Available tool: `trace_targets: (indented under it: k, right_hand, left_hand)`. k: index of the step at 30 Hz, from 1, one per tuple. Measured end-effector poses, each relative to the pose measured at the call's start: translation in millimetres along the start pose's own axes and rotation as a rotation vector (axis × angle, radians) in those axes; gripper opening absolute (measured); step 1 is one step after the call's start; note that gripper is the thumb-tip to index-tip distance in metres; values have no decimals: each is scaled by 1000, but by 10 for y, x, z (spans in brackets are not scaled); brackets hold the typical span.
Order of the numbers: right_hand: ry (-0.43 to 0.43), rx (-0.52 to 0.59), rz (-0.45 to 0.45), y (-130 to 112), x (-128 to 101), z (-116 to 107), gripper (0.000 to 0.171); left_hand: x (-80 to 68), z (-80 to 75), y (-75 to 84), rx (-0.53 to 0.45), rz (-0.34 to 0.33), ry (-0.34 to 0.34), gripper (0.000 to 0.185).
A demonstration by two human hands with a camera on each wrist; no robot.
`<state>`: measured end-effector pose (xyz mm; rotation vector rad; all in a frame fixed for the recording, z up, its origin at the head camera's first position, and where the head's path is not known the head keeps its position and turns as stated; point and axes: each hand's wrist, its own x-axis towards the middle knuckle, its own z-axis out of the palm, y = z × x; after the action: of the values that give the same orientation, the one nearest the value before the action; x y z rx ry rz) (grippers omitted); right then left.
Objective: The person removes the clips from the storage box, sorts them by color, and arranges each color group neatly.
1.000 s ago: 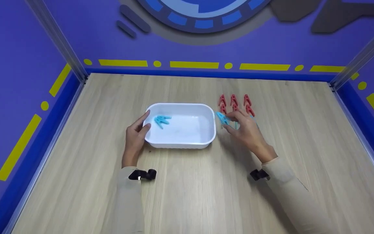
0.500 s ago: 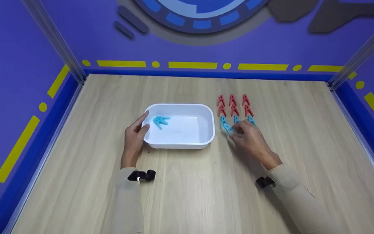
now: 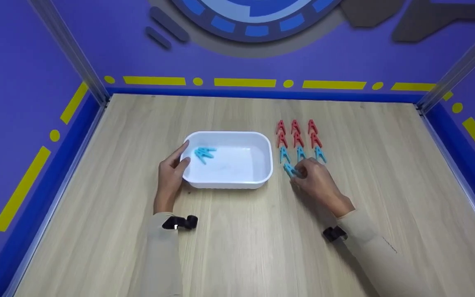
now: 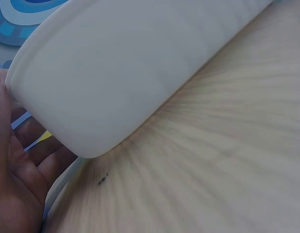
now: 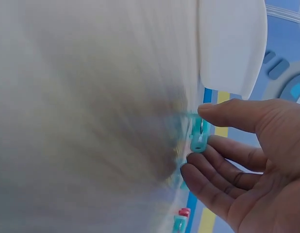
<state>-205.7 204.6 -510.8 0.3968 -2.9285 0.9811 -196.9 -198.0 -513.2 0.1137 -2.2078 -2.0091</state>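
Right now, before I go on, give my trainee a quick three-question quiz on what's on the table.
1. True or false: the white tub already has a blue clip lying inside it.
2. Which hand touches the tub: (a) the left hand, (b) the right hand, (c) both?
3. Fill in: in the block of clips right of the tub, the red clips lie ____ from the person than the row of blue clips.

Key
1. True; one blue clip lies in its left part.
2. (a); the left hand rests against the tub's left end, while the right hand pinches another blue clip beside the tub.
3. Farther.
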Motion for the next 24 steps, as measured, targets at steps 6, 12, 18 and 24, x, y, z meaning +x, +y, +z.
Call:
trace_targets:
  k: [6, 12, 18, 24]
  right_hand:
    - [3, -3, 28, -34, 22, 36, 26]
    - [-30, 25, 112, -95, 59, 65, 24]
    - [-55, 44, 172, -158, 69, 87, 30]
    - [-46, 42, 172, -176, 73, 118, 31]
  left_hand:
    - [0, 8, -5, -23, 20, 5, 49]
    - [16, 11, -20, -42, 40, 8, 48]
    - [13, 6, -22, -40, 31, -1, 48]
    - [38, -2, -84, -37, 29, -2, 49]
